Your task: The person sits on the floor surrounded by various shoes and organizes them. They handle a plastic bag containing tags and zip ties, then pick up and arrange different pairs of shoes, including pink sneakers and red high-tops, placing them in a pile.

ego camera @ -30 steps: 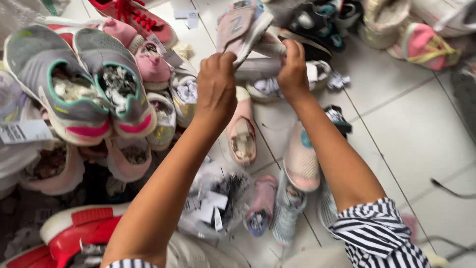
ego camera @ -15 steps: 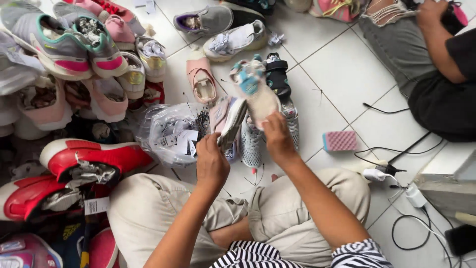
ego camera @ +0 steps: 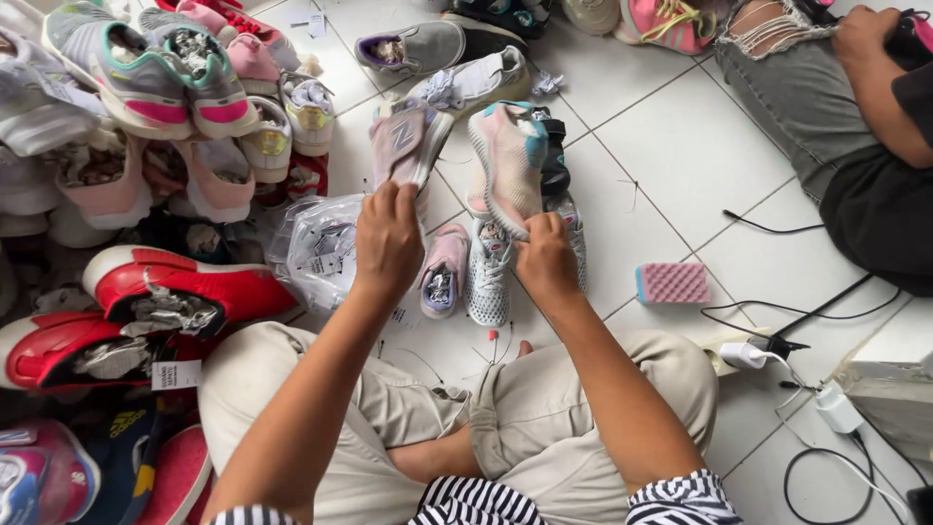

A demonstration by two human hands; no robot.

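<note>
Each hand grasped one small shoe: the left hand (ego camera: 387, 241) a mauve shoe (ego camera: 403, 146), the right hand (ego camera: 546, 261) a pink shoe (ego camera: 507, 160), held above unsorted shoes on the floor (ego camera: 671, 146).

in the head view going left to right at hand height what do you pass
red shoe → clear plastic bag → left hand holding a mauve shoe → small pink shoe → right hand holding a pink-soled shoe → pink sponge → black cable
</note>
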